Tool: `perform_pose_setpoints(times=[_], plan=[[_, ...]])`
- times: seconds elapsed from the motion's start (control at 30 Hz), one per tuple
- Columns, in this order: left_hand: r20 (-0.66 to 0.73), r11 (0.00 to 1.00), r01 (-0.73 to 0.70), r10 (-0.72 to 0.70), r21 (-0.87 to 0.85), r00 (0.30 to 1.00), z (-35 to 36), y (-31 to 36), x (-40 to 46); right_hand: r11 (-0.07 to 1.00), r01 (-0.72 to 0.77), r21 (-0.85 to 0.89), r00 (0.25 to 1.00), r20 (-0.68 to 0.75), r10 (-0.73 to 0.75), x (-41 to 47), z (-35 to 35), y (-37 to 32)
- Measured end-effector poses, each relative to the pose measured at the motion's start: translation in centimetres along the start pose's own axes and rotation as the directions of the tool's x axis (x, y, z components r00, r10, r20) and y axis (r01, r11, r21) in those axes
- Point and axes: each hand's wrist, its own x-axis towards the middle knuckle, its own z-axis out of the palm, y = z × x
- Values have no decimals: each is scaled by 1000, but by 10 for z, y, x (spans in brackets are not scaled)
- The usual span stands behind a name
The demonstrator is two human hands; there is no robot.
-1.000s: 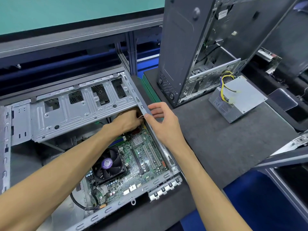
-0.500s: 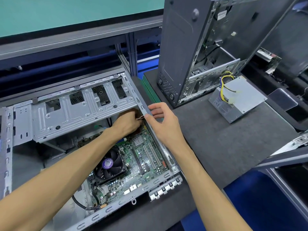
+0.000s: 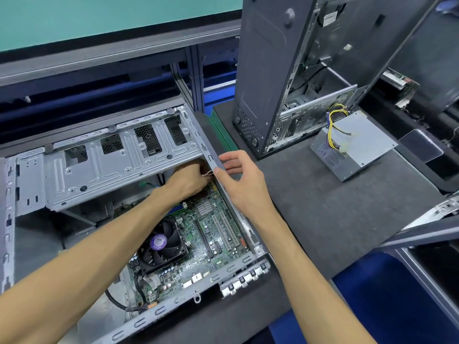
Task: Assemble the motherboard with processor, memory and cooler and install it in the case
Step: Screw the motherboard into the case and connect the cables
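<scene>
Little has shifted in the last second: the left hand [image 3: 188, 180] has stayed tucked under the drive cage, only nudging a touch, and the right hand [image 3: 242, 181] keeps its place on the case edge.

The motherboard [image 3: 198, 244] lies flat inside the open case [image 3: 159, 311], which rests on its side on the dark worktop [image 3: 323, 214]. The cooler [image 3: 162, 245], a black fan with a purple hub label, sits on the board's near-left part. To the right of the cooler run the long expansion slots [image 3: 224, 232], and beyond it a small silver heatsink [image 3: 205, 207]. Blue memory slots peek out just under the left forearm.

At the far end of the board, the left hand's fingers are curled and pinch a thin pale cable [image 3: 208, 173], close against the case's right rail [image 3: 223, 184]. The right hand rests on that rail from outside, thumb against the metal and the other fingers loosely spread, gripping nothing that I can see.

Above the board's far end spans the grey drive cage [image 3: 111, 165], with vent holes along its back. Well to the right of the case stands a second, upright tower [image 3: 273, 70], dark grey and opened. Beside that tower a power supply [image 3: 355, 145] lies on the worktop with yellow and black wires looping out of it.
</scene>
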Motion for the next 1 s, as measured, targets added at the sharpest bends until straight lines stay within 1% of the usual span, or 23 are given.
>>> perform_pose_setpoints(times=[0.13, 0.3, 0.37, 0.5, 0.63, 0.7, 0.8, 1.0], plan=[[4, 999, -39, 39, -11, 999, 0, -1, 2, 1000, -1, -12, 1000, -1, 1, 0, 0, 0], [8, 1000, 1, -1, 8, 1000, -1, 0, 3, 1000, -1, -14, 1000, 1, 1, 0, 0, -1], [33, 999, 25, -26, 28, 999, -2, 0, 4, 1000, 0, -15, 1000, 0, 0, 0, 0, -1], [48, 999, 0, -2, 38, 999, -4, 1, 3, 1000, -1, -13, 1000, -1, 1, 0, 1, 0], [76, 999, 11, -14, 36, 997, -5, 3, 1, 1000, -2, -7, 1000, -1, 2, 0, 1, 0], [62, 1000, 5, -7, 24, 998, -4, 3, 0, 1000, -1, -7, 1000, -3, 1, 0, 1, 0], [6, 1000, -27, 27, -2, 1000, -3, 5, -3, 1000, -2, -4, 1000, -1, 2, 0, 1, 0], [15, 997, -80, 80, -20, 997, -5, 6, -6, 1000, 3, -4, 1000, 3, -3, -1, 0, -1]])
